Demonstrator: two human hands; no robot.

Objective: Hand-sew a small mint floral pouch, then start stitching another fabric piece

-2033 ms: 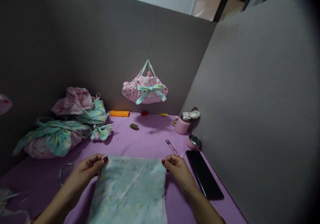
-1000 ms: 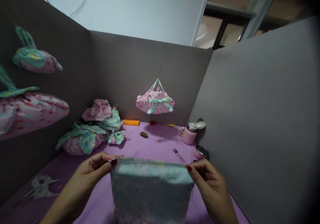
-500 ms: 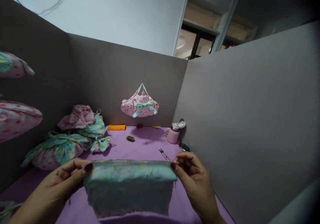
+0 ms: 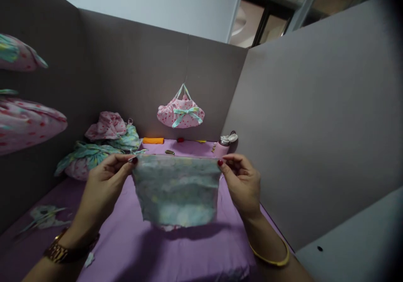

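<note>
A pale blue-green floral fabric piece point(image 4: 176, 189) hangs in the air above the purple table point(image 4: 135, 248), stretched by its upper edge. My left hand point(image 4: 103, 185) pinches its top left corner between thumb and fingers. My right hand point(image 4: 242, 181) pinches the top right corner the same way. The cloth's lower edge hangs loose, with a bit of pink showing beneath it.
A pink dotted fabric bag with a mint bow point(image 4: 181, 112) hangs on the back partition. More fabric bundles point(image 4: 94, 152) lie at the back left, others hang at the left point(image 4: 28, 120). An orange roll point(image 4: 153, 140), a pink flask point(image 4: 225, 141) and cloth scraps point(image 4: 44, 215) rest on the table. Grey partitions point(image 4: 315, 118) enclose it.
The fabric lay flat on the table two seconds ago; both hands have lifted it by its far corners and now hold it up, higher and further forward. The view has tilted upward.
</note>
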